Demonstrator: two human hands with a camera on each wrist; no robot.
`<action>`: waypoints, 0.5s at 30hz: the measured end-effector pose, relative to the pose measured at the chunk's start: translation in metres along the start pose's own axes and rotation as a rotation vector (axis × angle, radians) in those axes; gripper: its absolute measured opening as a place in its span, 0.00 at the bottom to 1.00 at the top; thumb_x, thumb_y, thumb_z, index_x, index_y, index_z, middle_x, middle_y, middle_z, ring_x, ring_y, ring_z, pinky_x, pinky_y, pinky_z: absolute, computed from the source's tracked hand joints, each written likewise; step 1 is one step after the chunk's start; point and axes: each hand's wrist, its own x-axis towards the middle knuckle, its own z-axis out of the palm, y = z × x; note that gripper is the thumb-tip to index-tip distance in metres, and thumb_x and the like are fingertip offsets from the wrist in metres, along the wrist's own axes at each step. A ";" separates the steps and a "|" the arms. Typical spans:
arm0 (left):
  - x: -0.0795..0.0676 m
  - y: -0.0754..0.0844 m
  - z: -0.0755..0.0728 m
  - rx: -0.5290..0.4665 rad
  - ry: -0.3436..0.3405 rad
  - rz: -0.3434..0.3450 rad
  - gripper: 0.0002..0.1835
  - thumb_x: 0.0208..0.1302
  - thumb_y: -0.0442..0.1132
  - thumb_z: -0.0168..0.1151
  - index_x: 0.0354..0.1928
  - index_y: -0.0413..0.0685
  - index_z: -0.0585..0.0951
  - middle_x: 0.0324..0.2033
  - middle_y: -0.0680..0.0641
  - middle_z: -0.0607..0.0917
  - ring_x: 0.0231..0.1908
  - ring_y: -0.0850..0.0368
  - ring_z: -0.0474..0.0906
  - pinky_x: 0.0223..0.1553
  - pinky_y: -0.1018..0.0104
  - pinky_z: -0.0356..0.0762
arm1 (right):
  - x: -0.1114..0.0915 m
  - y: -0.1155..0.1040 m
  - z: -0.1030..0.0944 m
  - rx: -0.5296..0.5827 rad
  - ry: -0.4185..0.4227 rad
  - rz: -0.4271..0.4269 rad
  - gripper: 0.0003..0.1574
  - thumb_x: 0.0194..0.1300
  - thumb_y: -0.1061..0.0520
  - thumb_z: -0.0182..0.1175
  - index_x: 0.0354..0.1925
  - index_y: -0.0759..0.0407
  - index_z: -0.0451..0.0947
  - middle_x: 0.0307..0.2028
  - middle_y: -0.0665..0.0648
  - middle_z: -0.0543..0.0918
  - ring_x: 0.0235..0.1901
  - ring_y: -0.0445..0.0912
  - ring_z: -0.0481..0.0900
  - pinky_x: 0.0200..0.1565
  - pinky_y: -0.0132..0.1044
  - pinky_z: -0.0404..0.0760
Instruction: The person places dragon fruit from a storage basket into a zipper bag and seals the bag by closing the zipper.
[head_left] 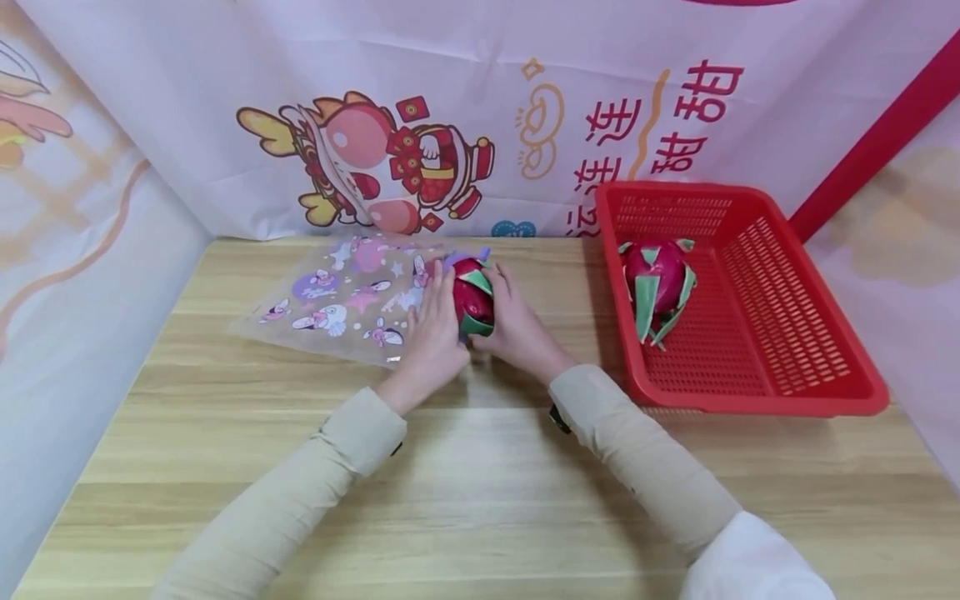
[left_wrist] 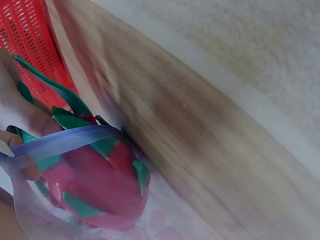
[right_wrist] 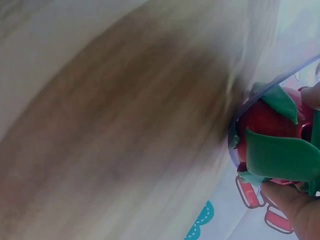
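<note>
A magenta dragon fruit [head_left: 472, 304] with green leaf-like scales lies partly inside a clear zip bag [head_left: 322, 304] printed with cartoon figures. My right hand [head_left: 521, 327] grips the fruit from its right side at the bag's mouth. My left hand [head_left: 436, 332] holds the bag's edge on the fruit's left. Seen from the left wrist, the bag's purple rim [left_wrist: 70, 140] runs across the fruit, whose rounded end shows through the film. In the right wrist view, the leafy end of the fruit [right_wrist: 270, 120] sticks out of the opening.
On the right stands a red plastic basket [head_left: 765, 406] with perforated sides, and a second dragon fruit [head_left: 654, 277] lies at its left inside. A wood-grain table [head_left: 480, 500] lies under everything. A printed white cloth [head_left: 450, 50] hangs behind it.
</note>
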 end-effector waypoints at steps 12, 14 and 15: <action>0.001 -0.005 -0.001 0.063 0.055 -0.031 0.51 0.59 0.32 0.56 0.75 0.43 0.34 0.76 0.40 0.34 0.76 0.41 0.34 0.72 0.35 0.36 | 0.000 0.001 -0.003 0.002 -0.041 0.104 0.61 0.53 0.52 0.72 0.75 0.43 0.46 0.70 0.59 0.60 0.66 0.53 0.65 0.64 0.51 0.72; 0.002 -0.006 -0.001 0.086 0.064 -0.052 0.47 0.62 0.36 0.54 0.75 0.40 0.37 0.75 0.38 0.35 0.75 0.39 0.34 0.72 0.36 0.34 | 0.001 0.001 -0.003 0.018 -0.043 0.113 0.62 0.53 0.52 0.71 0.75 0.44 0.44 0.70 0.58 0.60 0.67 0.52 0.65 0.65 0.50 0.71; 0.002 -0.006 -0.001 0.096 0.067 -0.062 0.45 0.63 0.38 0.52 0.75 0.39 0.39 0.75 0.37 0.36 0.75 0.37 0.34 0.72 0.36 0.32 | 0.001 0.002 -0.003 0.029 -0.043 0.117 0.62 0.53 0.53 0.72 0.75 0.46 0.44 0.70 0.58 0.61 0.67 0.52 0.64 0.65 0.50 0.70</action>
